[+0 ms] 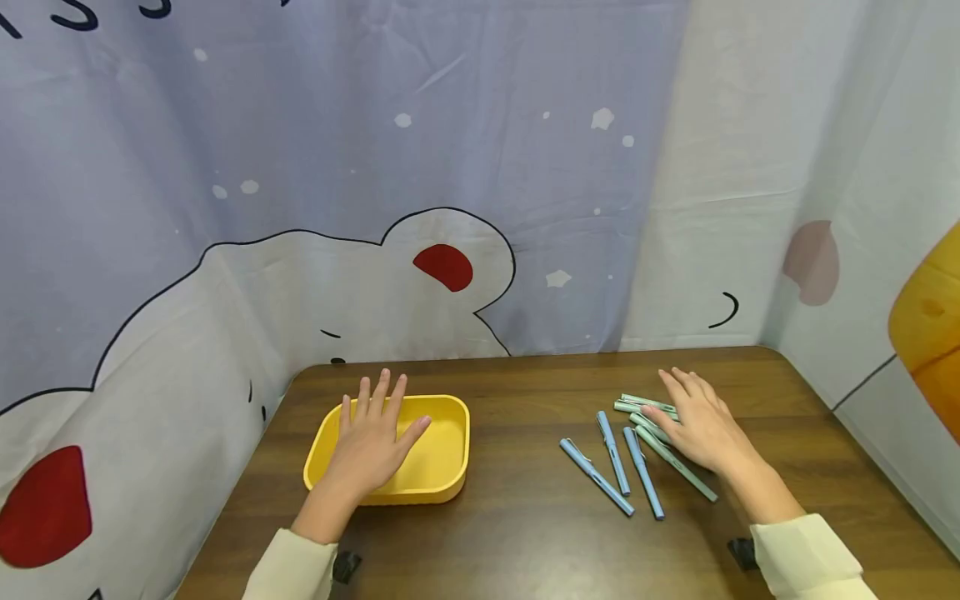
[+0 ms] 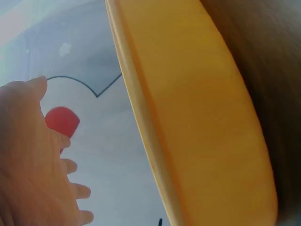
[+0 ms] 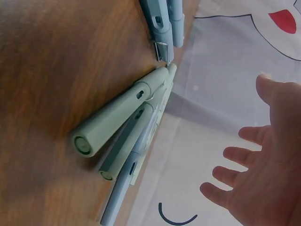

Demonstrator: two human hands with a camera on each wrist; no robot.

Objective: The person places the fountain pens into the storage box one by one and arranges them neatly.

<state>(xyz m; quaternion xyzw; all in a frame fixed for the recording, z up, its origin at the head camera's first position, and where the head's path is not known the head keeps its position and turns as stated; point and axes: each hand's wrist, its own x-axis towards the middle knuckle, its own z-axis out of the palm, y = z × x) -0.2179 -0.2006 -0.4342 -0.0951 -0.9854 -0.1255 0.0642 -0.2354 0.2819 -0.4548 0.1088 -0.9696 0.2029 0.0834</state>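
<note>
A yellow rectangular tray (image 1: 446,446) stands on the left part of the table. My left hand (image 1: 369,446) is over its left half with fingers spread, holding nothing; the left wrist view shows the tray's wall (image 2: 202,117) beside that hand. On the right lie several pens. Three blue pens (image 1: 596,477) are loosely grouped, and several green pens (image 1: 675,462) overlap just beside them. My right hand (image 1: 701,425) is over the green pens, partly hiding them, its fingers extended and nothing held. In the right wrist view the fingers are apart from the green pens (image 3: 117,113).
The brown wooden table (image 1: 517,542) ends at a printed curtain (image 1: 450,167) behind and along both sides. A dark strap piece (image 1: 347,567) shows at the left wrist and another (image 1: 742,553) at the right wrist.
</note>
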